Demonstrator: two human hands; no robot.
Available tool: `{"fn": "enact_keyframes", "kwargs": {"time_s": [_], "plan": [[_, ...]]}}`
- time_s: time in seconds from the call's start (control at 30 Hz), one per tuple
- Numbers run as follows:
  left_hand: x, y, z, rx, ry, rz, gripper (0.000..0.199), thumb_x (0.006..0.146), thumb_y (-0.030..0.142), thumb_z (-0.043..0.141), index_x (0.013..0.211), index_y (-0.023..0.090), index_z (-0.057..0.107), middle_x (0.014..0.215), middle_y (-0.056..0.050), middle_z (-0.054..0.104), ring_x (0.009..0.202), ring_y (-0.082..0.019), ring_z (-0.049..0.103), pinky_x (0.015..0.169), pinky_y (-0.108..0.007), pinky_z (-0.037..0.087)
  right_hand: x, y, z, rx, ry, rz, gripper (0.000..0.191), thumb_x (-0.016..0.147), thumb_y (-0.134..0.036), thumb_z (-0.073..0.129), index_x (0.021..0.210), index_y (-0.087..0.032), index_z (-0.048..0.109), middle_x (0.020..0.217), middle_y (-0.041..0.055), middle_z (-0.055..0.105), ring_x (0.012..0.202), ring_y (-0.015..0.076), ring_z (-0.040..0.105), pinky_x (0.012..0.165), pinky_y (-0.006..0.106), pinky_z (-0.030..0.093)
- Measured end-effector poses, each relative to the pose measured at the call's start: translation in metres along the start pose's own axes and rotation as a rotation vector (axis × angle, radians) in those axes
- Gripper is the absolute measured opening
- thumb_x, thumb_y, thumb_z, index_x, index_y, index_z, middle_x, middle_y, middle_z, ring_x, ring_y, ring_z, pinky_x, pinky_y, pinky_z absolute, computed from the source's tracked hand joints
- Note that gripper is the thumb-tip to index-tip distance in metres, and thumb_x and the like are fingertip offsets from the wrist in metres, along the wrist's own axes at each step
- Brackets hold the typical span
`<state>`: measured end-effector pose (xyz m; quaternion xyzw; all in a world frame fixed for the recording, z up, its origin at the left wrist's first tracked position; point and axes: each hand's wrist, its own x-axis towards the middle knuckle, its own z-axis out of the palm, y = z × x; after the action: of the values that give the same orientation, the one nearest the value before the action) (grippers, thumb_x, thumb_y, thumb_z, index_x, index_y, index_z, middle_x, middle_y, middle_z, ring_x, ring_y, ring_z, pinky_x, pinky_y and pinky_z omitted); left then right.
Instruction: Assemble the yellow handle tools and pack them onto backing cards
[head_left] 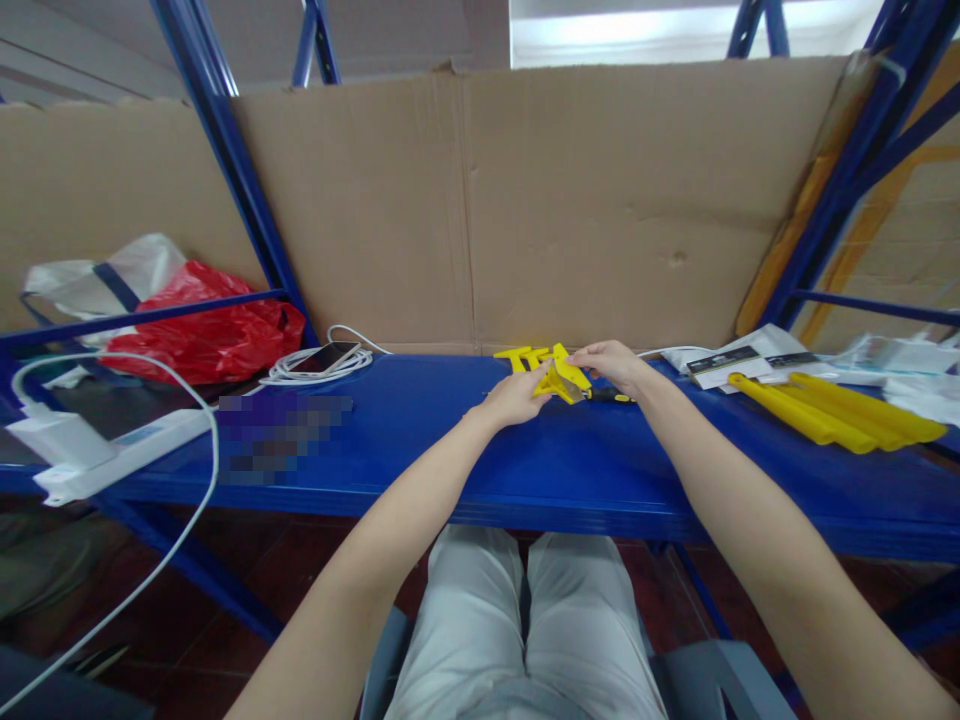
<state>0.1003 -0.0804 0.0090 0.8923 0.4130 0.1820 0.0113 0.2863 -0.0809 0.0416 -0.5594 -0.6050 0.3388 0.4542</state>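
A yellow plastic part (571, 372) with angled faces is held just above the blue shelf, near the cardboard back. My left hand (516, 398) is closed on its left side, with fingers around the lower edge. From the right, my right hand (613, 364) has its fingers bent and pinched at the part's upper right edge; anything small between them is too fine to make out. Below the right hand lies a tool with a black and yellow handle (611, 396), probably a screwdriver. Behind my left hand rest several yellow T-shaped pieces (517, 356).
Yellow trough-like pieces (840, 412) lie at the right beside white packets (731, 366). On the left are a coiled white cable (319, 372), a white power strip (142, 445) and a red plastic bag (217, 325). Blue posts (247, 190) frame the shelf; cardboard (480, 210) closes its back.
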Motion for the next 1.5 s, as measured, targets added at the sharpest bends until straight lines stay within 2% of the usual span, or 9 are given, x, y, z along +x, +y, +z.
{"fn": "enact_keyframes", "kwargs": {"time_s": [0.13, 0.3, 0.6, 0.87, 1.03, 1.17, 1.27, 1.37, 1.5], "plan": [[0.000, 0.000, 0.000, -0.002, 0.013, 0.000, 0.065, 0.090, 0.029, 0.051, 0.148, 0.016, 0.027, 0.127, -0.014, 0.061, 0.114, -0.026, 0.060, 0.093, -0.035, 0.046, -0.003, -0.001, 0.006, -0.069, -0.008, -0.057, 0.036, 0.051, -0.045, 0.079, 0.054, -0.015, 0.061, 0.051, -0.0024, 0.052, 0.055, 0.0096, 0.044, 0.055, 0.024, 0.035], [0.000, 0.000, 0.000, -0.001, 0.015, -0.009, 0.065, 0.090, 0.029, 0.051, 0.148, 0.013, 0.027, 0.128, -0.016, 0.060, 0.114, -0.026, 0.060, 0.093, -0.035, 0.046, -0.005, -0.002, 0.008, -0.103, -0.003, -0.059, 0.039, 0.049, -0.049, 0.078, 0.052, -0.015, 0.059, 0.048, -0.0039, 0.046, 0.054, 0.0089, 0.040, 0.053, 0.024, 0.033], [0.002, -0.004, 0.004, -0.007, 0.033, -0.011, 0.068, 0.090, 0.031, 0.053, 0.149, 0.014, 0.025, 0.127, -0.018, 0.060, 0.111, -0.027, 0.061, 0.092, -0.037, 0.047, -0.004, 0.002, 0.011, -0.134, 0.033, -0.049, 0.035, 0.051, -0.044, 0.078, 0.054, -0.014, 0.061, 0.054, -0.0022, 0.054, 0.054, 0.0080, 0.042, 0.054, 0.023, 0.034], [0.002, -0.003, 0.004, 0.000, 0.045, -0.006, 0.066, 0.090, 0.029, 0.052, 0.148, 0.014, 0.026, 0.127, -0.017, 0.060, 0.113, -0.026, 0.060, 0.094, -0.037, 0.046, -0.004, 0.000, 0.013, -0.234, 0.061, -0.031, 0.032, 0.056, -0.040, 0.077, 0.056, -0.015, 0.058, 0.054, -0.0032, 0.053, 0.053, 0.0083, 0.042, 0.053, 0.023, 0.034], [0.002, -0.001, 0.003, 0.004, 0.062, -0.015, 0.066, 0.090, 0.027, 0.052, 0.148, 0.013, 0.026, 0.131, -0.017, 0.057, 0.116, -0.026, 0.058, 0.096, -0.036, 0.046, -0.006, 0.000, 0.016, -0.259, 0.154, -0.087, 0.037, 0.054, -0.036, 0.080, 0.059, -0.018, 0.048, 0.056, -0.0057, 0.048, 0.055, 0.0080, 0.041, 0.054, 0.022, 0.036], [0.001, -0.001, 0.003, -0.004, 0.076, -0.001, 0.064, 0.090, 0.026, 0.051, 0.148, 0.014, 0.027, 0.135, -0.016, 0.055, 0.119, -0.025, 0.056, 0.098, -0.037, 0.044, -0.003, 0.003, 0.017, -0.220, 0.180, -0.125, 0.038, 0.054, -0.036, 0.081, 0.064, -0.018, 0.049, 0.063, -0.0041, 0.051, 0.060, 0.0093, 0.045, 0.057, 0.022, 0.040], [0.000, -0.001, 0.001, -0.016, 0.100, 0.020, 0.062, 0.090, 0.024, 0.050, 0.148, 0.018, 0.030, 0.134, -0.013, 0.056, 0.121, -0.024, 0.055, 0.100, -0.037, 0.044, 0.007, 0.010, 0.010, -0.157, 0.201, -0.136, 0.027, 0.065, -0.035, 0.073, 0.069, -0.017, 0.054, 0.064, -0.0024, 0.054, 0.059, 0.0098, 0.047, 0.058, 0.023, 0.042], [0.000, -0.001, -0.001, -0.029, 0.102, 0.061, 0.057, 0.090, 0.021, 0.049, 0.146, 0.024, 0.036, 0.134, -0.009, 0.057, 0.121, -0.022, 0.055, 0.100, -0.035, 0.043, 0.020, 0.023, -0.007, -0.178, 0.263, -0.128, 0.013, 0.076, -0.028, 0.061, 0.078, -0.016, 0.062, 0.066, 0.0005, 0.059, 0.058, 0.0111, 0.051, 0.058, 0.024, 0.044], [0.000, 0.000, 0.000, -0.023, 0.061, 0.082, 0.047, 0.090, 0.022, 0.049, 0.137, 0.026, 0.050, 0.130, -0.008, 0.061, 0.117, -0.022, 0.058, 0.099, -0.036, 0.044, 0.030, 0.046, -0.038, -0.572, 0.354, -0.083, 0.018, 0.076, -0.015, 0.057, 0.087, -0.015, 0.071, 0.084, 0.0077, 0.070, 0.077, 0.0175, 0.063, 0.072, 0.026, 0.047]]}}
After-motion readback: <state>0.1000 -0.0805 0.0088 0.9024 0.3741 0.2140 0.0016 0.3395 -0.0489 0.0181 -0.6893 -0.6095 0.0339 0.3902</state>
